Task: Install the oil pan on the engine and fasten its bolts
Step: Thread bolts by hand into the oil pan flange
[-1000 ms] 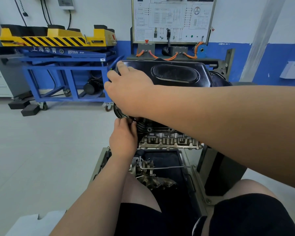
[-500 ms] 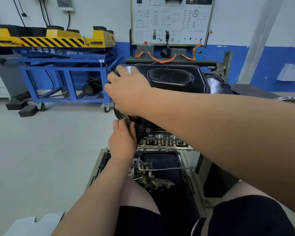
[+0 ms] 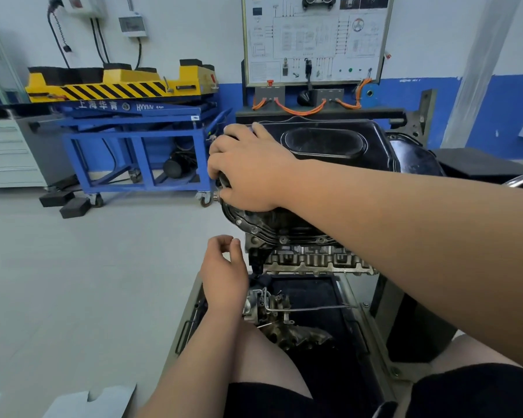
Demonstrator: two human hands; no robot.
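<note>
Far to the left of both grips stands a blue metal cart (image 3: 133,129) with a yellow and black striped lift (image 3: 118,86) on top. It plays no part in this job.

The left grip (image 3: 224,270) hangs in the air, low down, just left of the grey metal engine block (image 3: 314,257). It touches nothing that I can see. Its fingers are curled and the thumb tip sits close to the first finger. A small bolt could be hiding in there, but I cannot tell.

Above it is the right grip (image 3: 251,173). It is clamped on the left end of the big black metal oil pan (image 3: 329,143), with fingers curled over the top corner and the thumb lower down on the side.

The oil pan sits on top of the engine block. Its long side runs sideways, from the right grip out to the right. Its flat rim (image 3: 254,229) has little round holes for bolts. The rim runs under the right grip, and just up and to the right of the left grip.

I think the pan is in place and the bolts are going in by hand. The left grip is nearer to the rim holes, so it looks like the one to place a bolt, reaching up and right, while the right grip keeps the pan from sliding.
</note>
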